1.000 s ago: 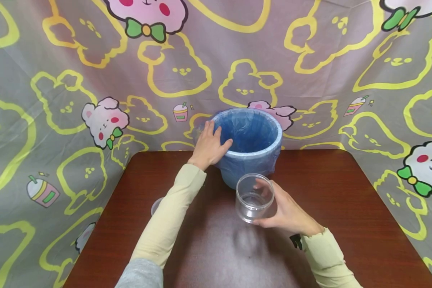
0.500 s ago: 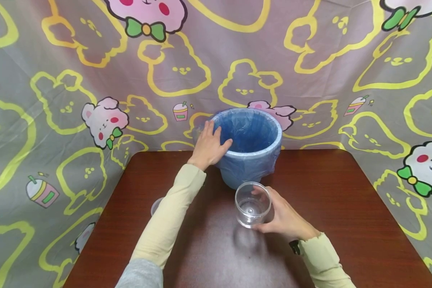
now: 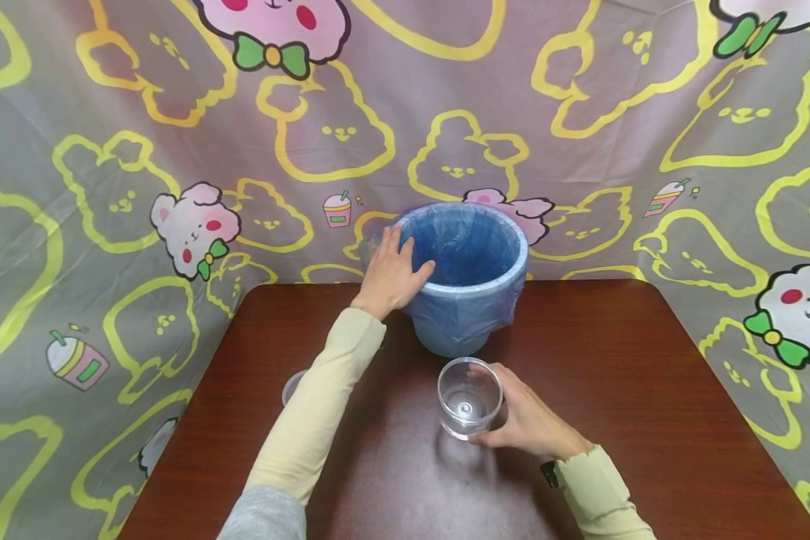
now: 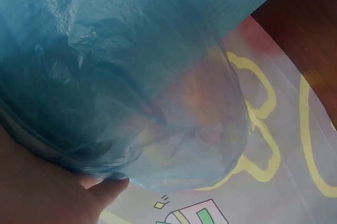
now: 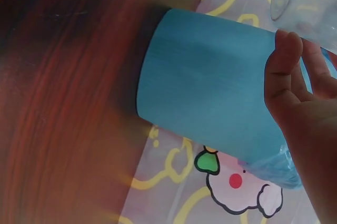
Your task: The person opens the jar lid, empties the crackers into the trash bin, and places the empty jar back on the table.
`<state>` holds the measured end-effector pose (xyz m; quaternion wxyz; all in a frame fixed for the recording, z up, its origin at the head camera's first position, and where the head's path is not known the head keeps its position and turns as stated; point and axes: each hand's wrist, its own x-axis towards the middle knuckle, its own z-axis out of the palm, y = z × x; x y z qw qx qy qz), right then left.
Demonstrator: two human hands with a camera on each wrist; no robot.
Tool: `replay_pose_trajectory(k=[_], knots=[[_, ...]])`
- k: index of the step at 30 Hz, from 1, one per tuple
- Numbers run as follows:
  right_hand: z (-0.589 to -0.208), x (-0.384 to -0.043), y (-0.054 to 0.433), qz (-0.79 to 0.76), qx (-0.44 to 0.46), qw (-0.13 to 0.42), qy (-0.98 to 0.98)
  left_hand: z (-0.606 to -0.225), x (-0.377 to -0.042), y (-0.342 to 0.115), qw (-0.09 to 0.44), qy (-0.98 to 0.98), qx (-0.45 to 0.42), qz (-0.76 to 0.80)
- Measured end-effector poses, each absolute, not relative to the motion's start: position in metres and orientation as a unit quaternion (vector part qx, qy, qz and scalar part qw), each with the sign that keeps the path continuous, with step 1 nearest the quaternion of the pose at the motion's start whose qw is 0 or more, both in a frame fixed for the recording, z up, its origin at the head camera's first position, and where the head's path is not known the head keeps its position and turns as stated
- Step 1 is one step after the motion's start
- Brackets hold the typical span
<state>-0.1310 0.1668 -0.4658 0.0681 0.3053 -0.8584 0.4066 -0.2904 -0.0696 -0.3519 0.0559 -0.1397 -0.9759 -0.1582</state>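
Note:
A clear round jar (image 3: 469, 401) without a lid is held over the table by my right hand (image 3: 529, 420), thumb on the near side and fingers round the back. Its mouth faces up, and nothing shows inside. In the right wrist view the jar (image 5: 308, 3) is at the top right corner, above my fingertips. Behind it stands a blue trash can (image 3: 445, 330), upright, with a thin blue bag (image 3: 496, 304) folded over its rim. My left hand (image 3: 393, 277) rests on the left of that rim, fingers extended. The left wrist view shows the bag (image 4: 105, 87) hanging loosely beside this hand.
A clear round thing (image 3: 292, 387) lies on the left of the table, mostly hidden by my left sleeve. The brown wooden table (image 3: 601, 360) ends just behind the trash can, where a patterned cloth (image 3: 580, 172) hangs on all sides.
My right hand has lowered the jar and drawn it nearer to me, away from the trash can. The left hand stays on the rim.

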Motion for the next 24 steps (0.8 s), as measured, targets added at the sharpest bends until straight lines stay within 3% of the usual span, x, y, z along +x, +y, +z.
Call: replay_pose_trajectory(k=[24], knots=[[-0.494, -0.123, 0.166, 0.382, 0.316, 0.048, -0.867, -0.352, -0.291, -0.069, 0.055, -0.975, -0.140, -0.165]])
